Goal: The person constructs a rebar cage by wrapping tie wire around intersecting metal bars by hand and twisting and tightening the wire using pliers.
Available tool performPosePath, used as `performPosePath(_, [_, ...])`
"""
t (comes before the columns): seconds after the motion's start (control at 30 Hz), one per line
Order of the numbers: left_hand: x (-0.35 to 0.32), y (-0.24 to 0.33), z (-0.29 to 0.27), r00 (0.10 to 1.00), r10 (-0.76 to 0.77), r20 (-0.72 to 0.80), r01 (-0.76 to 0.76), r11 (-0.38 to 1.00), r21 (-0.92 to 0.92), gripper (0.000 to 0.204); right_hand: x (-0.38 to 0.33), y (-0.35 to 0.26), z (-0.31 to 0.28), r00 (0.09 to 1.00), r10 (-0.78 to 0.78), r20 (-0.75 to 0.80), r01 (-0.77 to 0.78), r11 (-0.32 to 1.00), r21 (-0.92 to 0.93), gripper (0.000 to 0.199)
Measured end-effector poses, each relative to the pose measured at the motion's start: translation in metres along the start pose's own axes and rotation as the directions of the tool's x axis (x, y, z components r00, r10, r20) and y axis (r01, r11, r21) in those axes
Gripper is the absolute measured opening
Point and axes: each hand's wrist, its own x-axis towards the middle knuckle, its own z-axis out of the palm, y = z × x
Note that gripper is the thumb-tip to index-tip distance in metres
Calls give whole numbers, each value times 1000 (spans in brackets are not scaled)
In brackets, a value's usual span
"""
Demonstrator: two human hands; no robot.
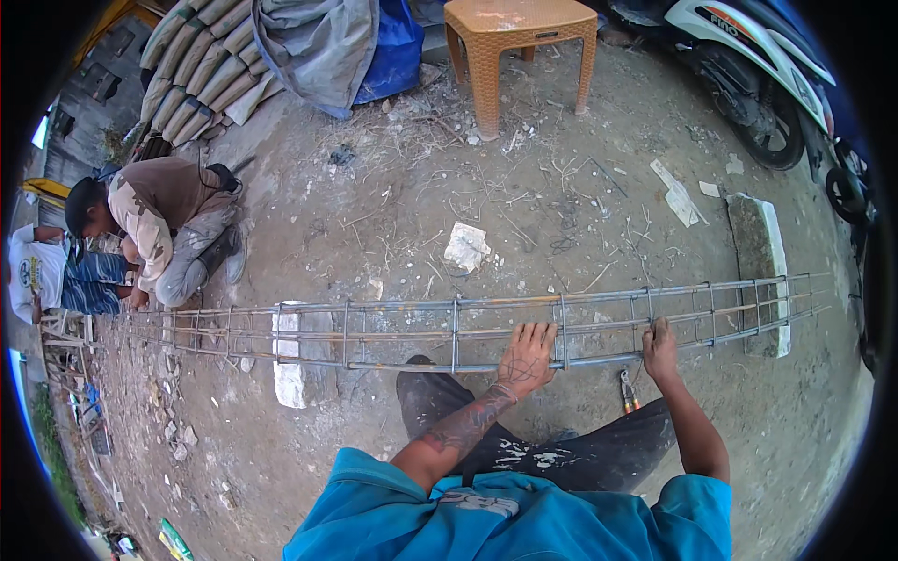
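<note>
A long, narrow rebar cage (409, 304) of thin steel rods and square stirrups stretches across the view in front of me. My left hand (528, 358) lies over its near rods, fingers extended and slightly apart, pointing away from me. Farther right, my right hand (660, 351) has its fingers curled closed at a stirrup between the rods; whether wire is pinched there is too small to see. Pliers (627, 388) with orange-and-yellow handles rest on the ground just below the cage, between my hands and near my knee.
Concrete blocks (289, 379) (774, 245) prop up the cage. At left, a crouching person (154, 220) works by its far end, with another person (70, 271) behind. Beyond stand a tan plastic stool (521, 17), stacked sacks (201, 70), a tarp (323, 47) and a motorbike (748, 84).
</note>
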Motion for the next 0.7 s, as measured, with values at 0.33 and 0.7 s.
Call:
performPosePath(0.33, [-4,4,10,999,-16,-43,19,997,78,71,148,-221,-164,916,-214,338,189,976,107,22])
performPosePath(0.7, [14,28,4,997,19,-69,-10,991,135,69,286,-441,-175,962,-14,272,39,995,-87,36])
